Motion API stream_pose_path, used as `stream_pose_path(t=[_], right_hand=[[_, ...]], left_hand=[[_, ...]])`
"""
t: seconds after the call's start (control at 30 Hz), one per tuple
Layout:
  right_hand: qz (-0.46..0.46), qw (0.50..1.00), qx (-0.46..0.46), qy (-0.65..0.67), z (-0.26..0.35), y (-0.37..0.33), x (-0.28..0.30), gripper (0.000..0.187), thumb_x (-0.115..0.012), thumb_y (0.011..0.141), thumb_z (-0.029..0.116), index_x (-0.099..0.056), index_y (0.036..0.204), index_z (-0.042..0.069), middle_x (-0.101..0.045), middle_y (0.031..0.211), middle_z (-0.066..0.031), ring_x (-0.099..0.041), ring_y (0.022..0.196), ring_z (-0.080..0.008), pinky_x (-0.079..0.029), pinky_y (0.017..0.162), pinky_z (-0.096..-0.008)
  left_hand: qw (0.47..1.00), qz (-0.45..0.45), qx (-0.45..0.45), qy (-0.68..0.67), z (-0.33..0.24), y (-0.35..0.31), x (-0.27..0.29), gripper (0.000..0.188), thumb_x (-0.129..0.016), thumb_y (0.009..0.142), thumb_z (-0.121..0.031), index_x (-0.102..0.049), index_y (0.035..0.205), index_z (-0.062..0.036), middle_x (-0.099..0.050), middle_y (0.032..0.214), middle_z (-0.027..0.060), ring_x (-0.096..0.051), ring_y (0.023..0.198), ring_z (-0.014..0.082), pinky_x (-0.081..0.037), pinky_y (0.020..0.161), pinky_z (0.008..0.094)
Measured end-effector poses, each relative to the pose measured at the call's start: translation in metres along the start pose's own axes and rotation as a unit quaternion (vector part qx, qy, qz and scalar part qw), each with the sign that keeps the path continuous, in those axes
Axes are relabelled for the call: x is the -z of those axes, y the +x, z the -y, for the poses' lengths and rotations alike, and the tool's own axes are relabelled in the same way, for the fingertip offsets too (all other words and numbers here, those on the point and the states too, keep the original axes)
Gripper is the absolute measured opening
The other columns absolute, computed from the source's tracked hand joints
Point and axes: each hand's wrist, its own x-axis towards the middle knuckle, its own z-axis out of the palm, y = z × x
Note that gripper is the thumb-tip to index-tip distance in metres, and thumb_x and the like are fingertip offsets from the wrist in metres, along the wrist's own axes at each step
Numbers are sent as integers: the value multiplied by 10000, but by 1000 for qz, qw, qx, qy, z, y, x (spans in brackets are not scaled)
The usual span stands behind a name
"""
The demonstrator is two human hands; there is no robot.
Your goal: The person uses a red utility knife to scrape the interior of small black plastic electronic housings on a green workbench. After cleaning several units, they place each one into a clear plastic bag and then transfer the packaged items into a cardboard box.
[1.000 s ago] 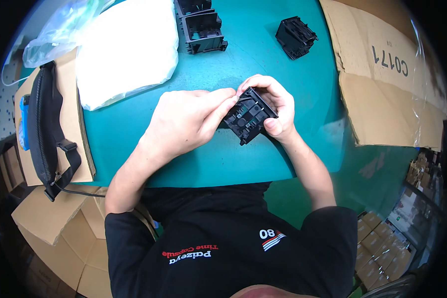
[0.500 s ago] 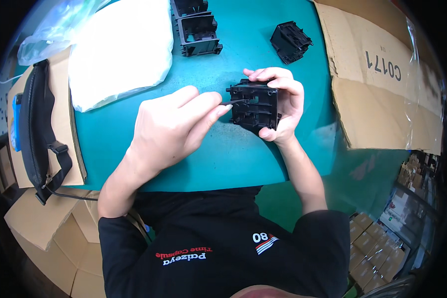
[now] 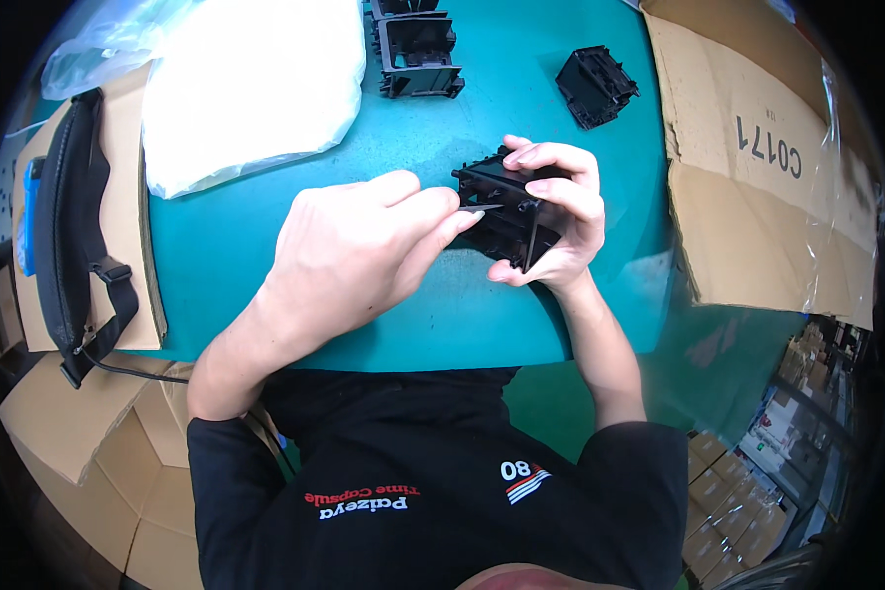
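Above the green table, my right hand (image 3: 575, 211) grips a black plastic housing (image 3: 506, 239), fingers over its top and far side, thumb at its near edge. The housing is tilted, with open sides and ribs showing. My left hand (image 3: 359, 246) is closed in a pinch around a thin, dark, pointed tool (image 3: 487, 207). The tool's tip reaches into the housing's open side; most of its handle is hidden by my fingers, and I cannot tell whether the tip touches plastic. Similar black housings (image 3: 419, 81) stand at the far middle, and another housing (image 3: 598, 88) lies farther right.
A bulky white plastic bag (image 3: 256, 98) lies at the far left, with clear film (image 3: 108, 44) beyond. A black strapped pouch (image 3: 69, 226) rests on cardboard at the left. One large carton (image 3: 728, 206) borders the right side; an open carton (image 3: 133, 472) sits lower left.
My right hand has turned the black housing, so its ribbed face now slants away and a side panel shows. The tool's tip sits farther in. The whole view has shifted slightly.
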Motion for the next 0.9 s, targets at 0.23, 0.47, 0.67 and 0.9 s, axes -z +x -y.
stream_pose_path(t=[0.23, 0.47, 0.67, 0.9], right_hand=[[9, 1000, 4, -22, 1, 0, 0, 805, -994, 584, 456, -611, 1179, 70, -617, 1132, -190, -639, 1043, -295, -564, 982, -527], [33, 998, 14, -55, 1, 0, 4, 727, -997, 592, 410, -662, 1141, 70, -629, 1111, -134, -644, 1028, -279, -564, 958, -510], [73, 990, 35, -120, 2, 2, 7, 654, -997, 596, 364, -707, 1104, 70, -626, 1101, -104, -645, 1019, -289, -550, 958, -512], [51, 988, 53, -139, 4, 5, 9, 720, -1000, 586, 385, -673, 1135, 54, -619, 1095, -115, -639, 1024, -303, -550, 940, -510]], left_hand=[[999, 24, 9, -34, 2, 0, 1, 95, -776, 890, -149, -741, 923, -68, -619, 706, 65, -608, 562, 235, -465, 499, 349], [992, 50, -47, 107, -3, -2, 1, 128, -759, 858, -172, -703, 951, -105, -555, 720, 18, -598, 599, 185, -461, 514, 326], [961, 45, -90, 256, -5, -2, -4, 166, -730, 811, -202, -687, 959, -139, -497, 753, -15, -564, 647, 127, -438, 533, 284], [968, -10, -77, 238, 2, -3, -9, 156, -710, 774, -182, -681, 913, -117, -500, 757, 4, -562, 690, 149, -451, 550, 302]])
